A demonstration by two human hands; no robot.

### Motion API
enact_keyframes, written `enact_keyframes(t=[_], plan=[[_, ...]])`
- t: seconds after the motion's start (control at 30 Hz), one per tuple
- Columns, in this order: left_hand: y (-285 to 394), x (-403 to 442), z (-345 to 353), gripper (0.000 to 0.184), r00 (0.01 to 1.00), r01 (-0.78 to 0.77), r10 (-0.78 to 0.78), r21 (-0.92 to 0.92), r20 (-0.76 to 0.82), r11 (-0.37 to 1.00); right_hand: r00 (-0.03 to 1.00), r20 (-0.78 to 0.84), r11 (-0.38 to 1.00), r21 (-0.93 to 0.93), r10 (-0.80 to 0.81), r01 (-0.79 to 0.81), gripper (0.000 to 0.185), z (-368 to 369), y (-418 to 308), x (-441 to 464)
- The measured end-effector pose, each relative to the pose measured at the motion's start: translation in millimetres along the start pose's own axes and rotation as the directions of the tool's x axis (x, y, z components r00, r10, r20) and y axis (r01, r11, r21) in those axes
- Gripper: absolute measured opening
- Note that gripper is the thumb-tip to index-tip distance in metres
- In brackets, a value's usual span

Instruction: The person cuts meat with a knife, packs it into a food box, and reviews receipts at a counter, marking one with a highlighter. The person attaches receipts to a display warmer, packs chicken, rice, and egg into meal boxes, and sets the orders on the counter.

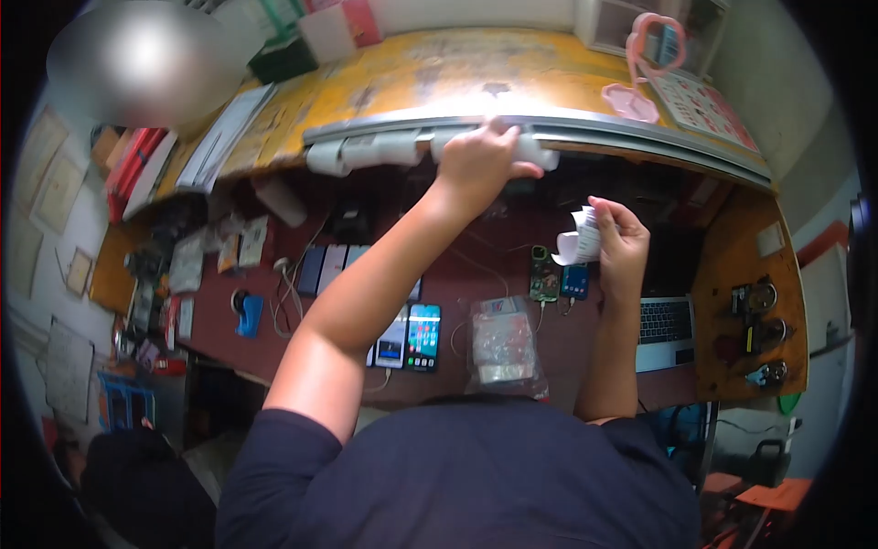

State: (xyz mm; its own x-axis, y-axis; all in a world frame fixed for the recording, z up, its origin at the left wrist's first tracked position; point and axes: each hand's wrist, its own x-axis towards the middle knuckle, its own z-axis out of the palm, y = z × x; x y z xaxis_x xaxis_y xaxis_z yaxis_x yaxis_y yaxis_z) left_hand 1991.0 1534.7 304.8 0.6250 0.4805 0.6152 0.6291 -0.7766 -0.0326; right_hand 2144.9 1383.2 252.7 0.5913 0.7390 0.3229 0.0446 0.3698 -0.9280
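My left hand [477, 166] is raised to the front edge of the upper shelf, over a row of white rolls [389, 149] hanging below a metal rail [412, 126]. Its thumb sticks out to the right and its fingers are apart. It overlaps one white roll [540, 154]; whether it touches that roll is unclear. Pinched between the thumb and fingers of my right hand [624, 240] is a curled strip of printed white paper [582, 240], held above the desk. Below it lie two phones, one in a patterned case [543, 274] and one with a blue screen [574, 281].
Several more phones [422, 337] lie on the dark red desk [457, 265], beside a clear plastic bag with packets [503, 340]. A laptop [666, 331] stands at the right, a blue tape dispenser [247, 314] at the left. A pink mirror [631, 102] stands on the shelf. Another person [137, 480] is at lower left.
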Motion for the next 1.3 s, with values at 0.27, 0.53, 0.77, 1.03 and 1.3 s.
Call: enact_keyframes(t=[0.27, 0.53, 0.77, 1.03, 1.3], plan=[[-16, -27, -7, 0.059, 0.991, -0.092, 0.089, -0.037, -0.095, 0.995, 0.996, 0.089, 0.986, -0.167, 0.011, 0.004, 0.019, 20, -8, -56], [-20, -13, -3, 0.058, 0.993, -0.081, 0.090, -0.103, 0.081, 0.991, 0.987, 0.161, 0.984, -0.178, 0.014, 0.015, 0.017, 37, -11, -78], [-33, -24, -17, 0.052, 0.985, -0.083, 0.064, -0.112, -0.160, 0.990, 0.984, 0.159, 0.993, -0.096, 0.085, -0.070, 0.021, 35, -9, -92], [-17, -152, -47, 0.039, 0.885, -0.083, -0.393, -0.914, -0.251, 0.398, 0.896, 0.443, 0.979, -0.169, -0.030, 0.116, 0.043, 94, 44, -116], [-90, -300, -52, 0.074, 0.781, 0.107, -0.588, -0.884, -0.209, 0.456, 0.814, 0.521, 0.963, -0.066, 0.256, -0.260, 0.020, 230, 72, -181]])
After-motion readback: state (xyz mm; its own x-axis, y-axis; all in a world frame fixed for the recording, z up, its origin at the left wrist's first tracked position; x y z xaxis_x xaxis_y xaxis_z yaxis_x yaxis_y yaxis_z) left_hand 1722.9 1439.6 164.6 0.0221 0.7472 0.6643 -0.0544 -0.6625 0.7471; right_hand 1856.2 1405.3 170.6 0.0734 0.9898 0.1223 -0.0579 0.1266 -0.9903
